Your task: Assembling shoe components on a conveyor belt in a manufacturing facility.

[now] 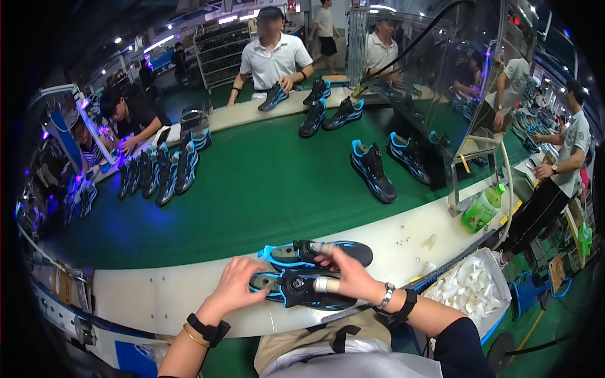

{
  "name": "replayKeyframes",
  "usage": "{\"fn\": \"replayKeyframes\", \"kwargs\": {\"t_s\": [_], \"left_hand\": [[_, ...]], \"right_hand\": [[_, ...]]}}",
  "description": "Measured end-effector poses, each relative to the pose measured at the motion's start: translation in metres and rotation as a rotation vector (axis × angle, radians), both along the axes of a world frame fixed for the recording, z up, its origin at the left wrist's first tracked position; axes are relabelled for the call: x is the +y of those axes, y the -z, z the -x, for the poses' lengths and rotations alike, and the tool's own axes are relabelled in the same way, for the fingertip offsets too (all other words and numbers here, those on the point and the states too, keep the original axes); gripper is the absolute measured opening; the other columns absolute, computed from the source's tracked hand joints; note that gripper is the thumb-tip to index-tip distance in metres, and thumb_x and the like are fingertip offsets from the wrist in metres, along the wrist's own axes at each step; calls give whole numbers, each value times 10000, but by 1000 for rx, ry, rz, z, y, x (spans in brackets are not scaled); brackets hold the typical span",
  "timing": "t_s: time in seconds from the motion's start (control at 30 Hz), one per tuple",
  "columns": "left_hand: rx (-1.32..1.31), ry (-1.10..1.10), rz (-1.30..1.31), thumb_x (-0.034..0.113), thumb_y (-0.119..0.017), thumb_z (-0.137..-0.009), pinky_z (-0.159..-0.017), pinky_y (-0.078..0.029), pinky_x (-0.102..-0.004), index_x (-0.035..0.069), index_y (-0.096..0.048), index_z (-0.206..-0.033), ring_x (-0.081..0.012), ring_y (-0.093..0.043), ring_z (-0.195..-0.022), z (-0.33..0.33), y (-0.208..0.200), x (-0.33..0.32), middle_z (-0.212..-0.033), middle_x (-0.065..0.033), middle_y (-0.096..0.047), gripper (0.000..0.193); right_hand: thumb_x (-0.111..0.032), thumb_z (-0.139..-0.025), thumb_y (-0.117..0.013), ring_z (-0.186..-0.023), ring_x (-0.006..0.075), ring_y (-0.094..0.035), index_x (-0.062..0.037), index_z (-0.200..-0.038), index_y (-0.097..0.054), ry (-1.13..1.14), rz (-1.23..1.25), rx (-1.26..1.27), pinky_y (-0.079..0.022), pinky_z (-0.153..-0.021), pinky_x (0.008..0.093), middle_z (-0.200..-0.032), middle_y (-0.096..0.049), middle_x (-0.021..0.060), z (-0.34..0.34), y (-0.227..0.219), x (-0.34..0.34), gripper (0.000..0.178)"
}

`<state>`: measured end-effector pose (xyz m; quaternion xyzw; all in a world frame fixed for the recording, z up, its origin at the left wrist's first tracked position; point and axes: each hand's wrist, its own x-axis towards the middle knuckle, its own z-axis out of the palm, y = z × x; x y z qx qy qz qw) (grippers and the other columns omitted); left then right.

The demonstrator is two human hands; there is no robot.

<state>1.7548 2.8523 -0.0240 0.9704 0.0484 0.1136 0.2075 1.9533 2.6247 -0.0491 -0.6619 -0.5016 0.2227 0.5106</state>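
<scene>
Two black sneakers with blue trim lie side by side on the pale ledge in front of me, toes to the right: a near shoe [328,301] and a far shoe [353,252]. Each has olive-grey stuffing in its opening; a round dial shows on the near one's tongue. My left hand [236,283] curves at the near shoe's heel, thumb and fingers apart. Over the front of the pair reaches my right hand [353,277], two spread fingers, whitish covers on their ends, touching the tongue areas. Their exact contact is partly hidden.
Beyond the ledge runs a green conveyor belt [252,189] with more sneakers [372,170]. A clear-walled machine [435,82] stands at right, near a green bottle [482,209] and a box of white scraps [498,277]. Co-workers [274,57] stand across the belt.
</scene>
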Motion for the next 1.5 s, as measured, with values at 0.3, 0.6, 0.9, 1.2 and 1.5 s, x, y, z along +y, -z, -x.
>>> {"fn": "replayKeyframes", "kwargs": {"t_s": [0.3,0.6,0.9,1.2,1.5], "left_hand": [[8,-36,86,250,-763,-686,-831,-423,-384,66,-624,-1060,-287,-523,-959,15,12,-35,-968,-77,-562,439],[29,-108,155,227,-792,-678,-844,-429,-390,94,-640,-1076,-280,-531,-965,15,15,-35,-996,-70,-578,446],[42,-71,62,321,-848,-597,-787,-419,-387,124,-642,-1113,-246,-525,-964,14,21,-42,-974,-33,-543,590],[39,-97,108,316,-912,-473,-822,-436,-390,77,-613,-1127,-275,-516,-995,2,23,-42,-1046,-61,-553,758],[-79,-129,108,307,-879,-570,-792,-449,-401,44,-615,-1066,-304,-524,-948,6,28,-50,-1008,-90,-573,621]], "right_hand": [[-282,-758,-782,-1103,370,-536,-33,-1374,-424,-144,40,-216,-427,-958,444,-1192,-570,187,24,24,0,754],[-334,-694,-835,-1079,354,-550,-69,-1472,-325,-261,92,-293,-449,-954,423,-1258,-568,149,19,-8,4,967],[-281,-675,-837,-1074,350,-553,-76,-1441,-397,-183,32,-352,-439,-929,422,-1179,-602,134,25,-5,14,907],[-179,-617,-842,-956,276,-550,-88,-1283,-512,-206,78,-489,-397,-835,411,-986,-617,70,34,-16,36,749],[-170,-625,-845,-843,327,-552,-85,-1254,-504,-206,70,-416,-486,-759,426,-925,-585,113,35,-3,30,721]]}}
